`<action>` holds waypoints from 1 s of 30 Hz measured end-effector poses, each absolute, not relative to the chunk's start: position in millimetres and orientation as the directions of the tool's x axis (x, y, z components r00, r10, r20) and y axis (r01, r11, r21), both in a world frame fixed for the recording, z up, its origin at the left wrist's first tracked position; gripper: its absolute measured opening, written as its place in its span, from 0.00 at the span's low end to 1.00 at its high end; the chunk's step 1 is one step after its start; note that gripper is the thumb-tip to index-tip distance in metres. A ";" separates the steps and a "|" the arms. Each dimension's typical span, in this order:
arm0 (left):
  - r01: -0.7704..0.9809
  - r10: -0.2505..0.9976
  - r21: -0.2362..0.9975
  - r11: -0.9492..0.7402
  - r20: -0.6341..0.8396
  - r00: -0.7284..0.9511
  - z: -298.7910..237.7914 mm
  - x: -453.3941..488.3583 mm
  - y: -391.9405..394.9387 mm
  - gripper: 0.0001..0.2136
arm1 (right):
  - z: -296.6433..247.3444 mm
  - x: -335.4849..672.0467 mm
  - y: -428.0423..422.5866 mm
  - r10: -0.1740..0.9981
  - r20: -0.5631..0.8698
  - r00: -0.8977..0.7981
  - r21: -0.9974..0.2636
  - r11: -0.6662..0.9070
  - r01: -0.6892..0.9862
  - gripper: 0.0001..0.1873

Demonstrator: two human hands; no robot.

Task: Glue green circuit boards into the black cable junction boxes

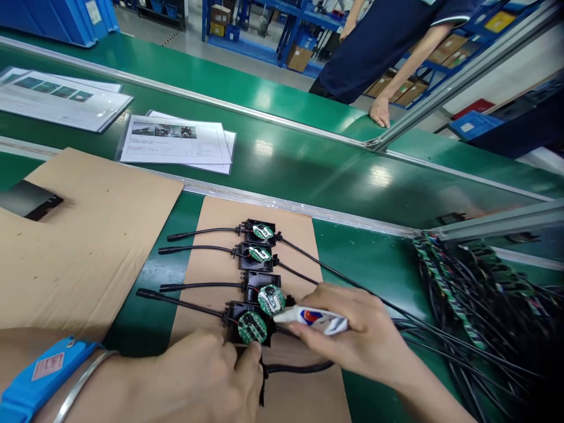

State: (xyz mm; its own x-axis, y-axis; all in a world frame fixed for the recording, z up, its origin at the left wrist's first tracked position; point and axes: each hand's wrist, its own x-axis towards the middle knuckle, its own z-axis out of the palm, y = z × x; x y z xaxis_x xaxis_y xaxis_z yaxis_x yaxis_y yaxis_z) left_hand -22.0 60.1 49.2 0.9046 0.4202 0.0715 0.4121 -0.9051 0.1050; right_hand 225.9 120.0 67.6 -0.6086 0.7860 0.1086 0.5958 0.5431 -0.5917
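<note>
My right hand (356, 326) is closed around a white glue tube (324, 319) with a red and blue logo. Its nozzle points left, between two round green circuit boards. White paste lies on the farther circuit board (271, 299); none is visible on the nearest circuit board (252, 328). My left hand (215, 376) has its fingers bent at the near edge of that nearest board, which rests over a black housing (235, 311). The thumb's grip is partly hidden. Two farther black housings hold a pasted board (263, 231) and another pasted board (259, 254).
Black cables (198, 286) run out both sides of the housings, across cardboard (304, 382). A heap of cabled boards (458, 294) lies at right. Printed sheets (176, 141) lie behind. A co-worker's hand (380, 110) rests on the far bench, near a metal post (423, 100).
</note>
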 end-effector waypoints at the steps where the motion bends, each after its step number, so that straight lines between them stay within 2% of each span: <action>1: 0.405 0.412 0.093 -0.909 0.073 0.908 45.5 -21.8 52.9 0.17 | 68.0 220.0 117.7 0.753 0.107 -0.650 -0.580 0.578 0.574 0.05; 4: 0.402 0.407 0.077 -0.912 0.068 0.911 29.4 -19.7 34.6 0.18 | 69.1 203.2 117.3 0.645 0.064 -0.762 -0.520 0.673 0.526 0.07; 7: 0.455 0.459 0.076 -0.887 0.050 0.887 19.4 -18.5 25.0 0.19 | 68.5 190.8 124.2 0.553 -0.005 -0.833 -0.458 0.739 0.494 0.09; 12: 0.459 0.464 0.082 -0.885 0.055 0.884 22.9 -20.9 22.7 0.20 | 66.9 178.3 136.0 0.459 -0.035 -0.888 -0.437 0.792 0.426 0.11; 19: 0.496 0.503 0.083 -0.864 0.149 0.851 19.5 -24.8 20.7 0.17 | 66.4 168.1 142.3 0.406 -0.059 -0.912 -0.439 0.810 0.389 0.11; 30: 0.505 0.516 0.109 -0.856 0.143 0.844 13.3 -23.7 21.8 0.17 | 64.6 169.7 144.4 0.354 -0.072 -0.932 -0.459 0.818 0.347 0.12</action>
